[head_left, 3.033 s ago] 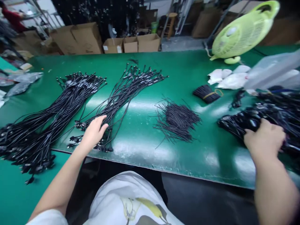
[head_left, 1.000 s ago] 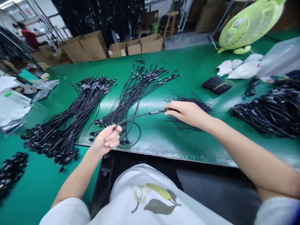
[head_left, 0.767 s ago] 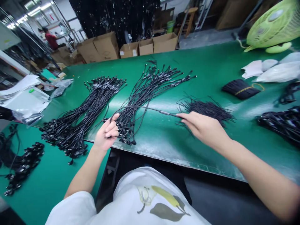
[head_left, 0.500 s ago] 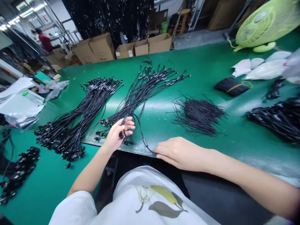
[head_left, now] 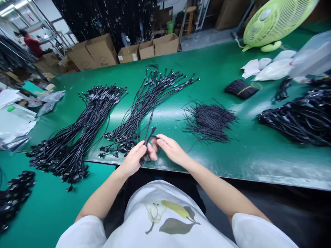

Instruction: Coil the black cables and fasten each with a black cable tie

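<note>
Close to the table's front edge, my left hand [head_left: 134, 157] is closed on a black cable [head_left: 153, 130] gathered into a small coil, with one connector end sticking up. My right hand [head_left: 169, 148] meets it from the right, thumb and fingers pinching the cable at the coil's upper side. Part of the coil is hidden by the fingers. Just beyond my hands lies a loose bunch of straight black cables [head_left: 144, 103], connectors at both ends. A thicker bunch of cables [head_left: 90, 117] lies to its left.
Right of my hands is a pile of short black ties [head_left: 210, 120], with a banded bundle [head_left: 241, 89] behind it. Tangled cables [head_left: 297, 115] lie far right, below a green fan [head_left: 276, 20]. Papers and plastic bags [head_left: 15, 117] sit at left; cardboard boxes [head_left: 102, 51] stand behind the table.
My right hand has come up and left from the table edge to my left hand. The cable's loose length is now gathered into the coil. The view has shifted slightly right.
</note>
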`<action>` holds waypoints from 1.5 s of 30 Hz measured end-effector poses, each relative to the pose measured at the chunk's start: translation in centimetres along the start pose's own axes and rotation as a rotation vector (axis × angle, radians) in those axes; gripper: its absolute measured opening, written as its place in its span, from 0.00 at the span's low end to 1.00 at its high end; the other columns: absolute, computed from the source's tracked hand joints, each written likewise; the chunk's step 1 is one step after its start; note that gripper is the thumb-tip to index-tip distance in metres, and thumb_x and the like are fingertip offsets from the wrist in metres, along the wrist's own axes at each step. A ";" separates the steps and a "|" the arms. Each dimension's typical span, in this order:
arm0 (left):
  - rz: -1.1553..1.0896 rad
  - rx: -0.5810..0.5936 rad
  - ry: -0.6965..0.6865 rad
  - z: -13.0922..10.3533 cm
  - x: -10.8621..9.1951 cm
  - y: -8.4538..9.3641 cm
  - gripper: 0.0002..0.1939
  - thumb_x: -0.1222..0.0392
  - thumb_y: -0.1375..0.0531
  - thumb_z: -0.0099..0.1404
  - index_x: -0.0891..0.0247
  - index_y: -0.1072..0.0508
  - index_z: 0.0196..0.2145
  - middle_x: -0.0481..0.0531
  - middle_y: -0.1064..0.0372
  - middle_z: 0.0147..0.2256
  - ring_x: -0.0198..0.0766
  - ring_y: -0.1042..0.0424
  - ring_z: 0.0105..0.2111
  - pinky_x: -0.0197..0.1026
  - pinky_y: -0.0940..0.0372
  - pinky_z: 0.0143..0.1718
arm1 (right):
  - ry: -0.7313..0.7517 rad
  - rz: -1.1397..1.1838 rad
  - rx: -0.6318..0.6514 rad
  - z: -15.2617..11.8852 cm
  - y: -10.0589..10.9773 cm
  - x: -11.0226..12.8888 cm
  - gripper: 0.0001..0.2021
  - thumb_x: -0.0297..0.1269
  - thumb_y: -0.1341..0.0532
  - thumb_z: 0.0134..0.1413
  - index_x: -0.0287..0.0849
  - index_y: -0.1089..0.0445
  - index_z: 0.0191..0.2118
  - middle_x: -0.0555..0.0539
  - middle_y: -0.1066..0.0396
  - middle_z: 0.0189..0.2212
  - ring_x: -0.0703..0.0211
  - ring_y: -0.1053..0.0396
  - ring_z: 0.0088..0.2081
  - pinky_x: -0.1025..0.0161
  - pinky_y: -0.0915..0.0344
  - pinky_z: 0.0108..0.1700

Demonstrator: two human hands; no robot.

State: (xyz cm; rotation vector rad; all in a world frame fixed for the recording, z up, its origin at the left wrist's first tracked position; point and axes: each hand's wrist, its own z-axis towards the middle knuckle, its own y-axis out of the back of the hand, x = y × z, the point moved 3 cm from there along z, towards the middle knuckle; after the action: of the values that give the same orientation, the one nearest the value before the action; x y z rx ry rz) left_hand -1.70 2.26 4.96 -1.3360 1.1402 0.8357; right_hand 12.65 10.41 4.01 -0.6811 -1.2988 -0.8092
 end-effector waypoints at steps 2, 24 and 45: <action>-0.046 -0.008 0.080 0.3 1.1 -0.5 0.22 0.41 0.43 0.64 0.64 0.34 0.27 0.52 0.34 0.27 0.38 0.33 0.31 0.43 0.39 0.41 | -0.104 0.181 -0.068 -0.3 -0.8 -1.2 0.20 0.55 0.45 0.60 0.42 0.37 0.28 0.55 0.44 0.19 0.67 0.46 0.22 0.67 0.44 0.28; -0.063 0.147 0.265 -0.8 6.9 -3.2 0.26 0.35 0.42 0.59 0.65 0.30 0.33 0.52 0.36 0.27 0.39 0.34 0.30 0.47 0.34 0.39 | -0.382 0.982 -0.032 -1.3 -3.5 -0.7 0.25 0.63 0.43 0.53 0.42 0.39 0.33 0.60 0.53 0.20 0.77 0.66 0.15 0.75 0.66 0.15; -0.338 0.139 0.557 -1.0 6.9 -4.6 0.19 0.50 0.31 0.54 0.68 0.30 0.32 0.54 0.29 0.33 0.37 0.27 0.32 0.39 0.33 0.35 | -0.252 0.989 0.068 -1.8 -1.3 -1.1 0.28 0.65 0.51 0.58 0.40 0.38 0.30 0.60 0.51 0.19 0.78 0.63 0.12 0.76 0.62 0.11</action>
State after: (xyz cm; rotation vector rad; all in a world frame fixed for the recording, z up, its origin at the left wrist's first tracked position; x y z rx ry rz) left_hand 4.48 -0.26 -0.15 -1.6349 1.3121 0.1304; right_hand 12.49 8.39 2.59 -1.2448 -1.0088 0.1319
